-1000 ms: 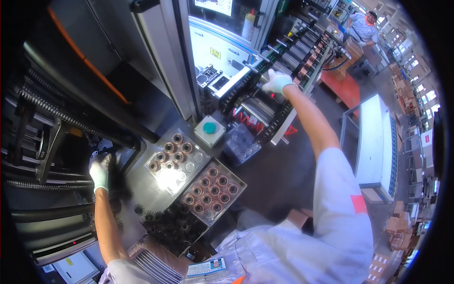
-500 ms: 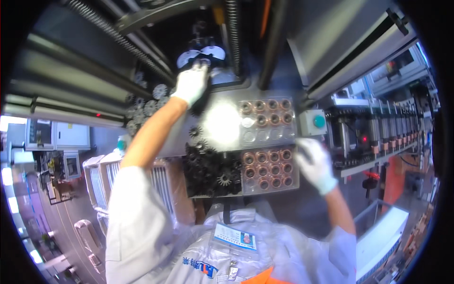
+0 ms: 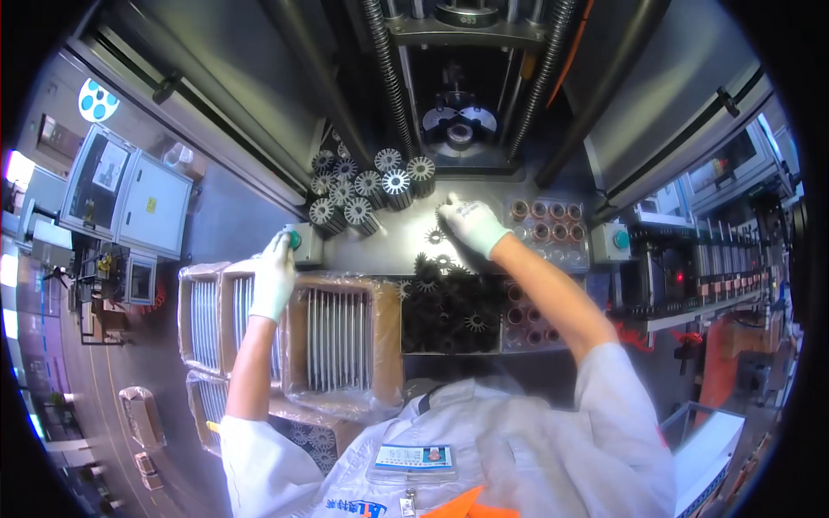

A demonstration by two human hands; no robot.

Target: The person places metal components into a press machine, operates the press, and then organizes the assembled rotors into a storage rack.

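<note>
My left hand (image 3: 275,281), in a white glove, has its fingers stretched up against a green push button (image 3: 294,239) on the left. My right hand (image 3: 475,226), also gloved, is over the metal plate (image 3: 380,250) with its fingers bent together. By its fingertips are small black toothed discs (image 3: 434,235); whatever the fingers pinch is too small to make out. Ahead, a round part (image 3: 460,134) sits in the press fixture (image 3: 429,121). A tray (image 3: 574,252) of copper-wound rings lies to the right of my right hand.
Several slotted metal cores (image 3: 369,183) stand at the plate's back left. A box of black toothed discs (image 3: 449,311) lies nearer me, with a second ring tray (image 3: 518,337) partly behind my right forearm. Wrapped cartons (image 3: 389,337) stand left; another green button (image 3: 621,239) is at right.
My left hand has left the press fixture and come back to the left button. My right hand has moved from beside the ring trays onto the plate. The view has swung left.
</note>
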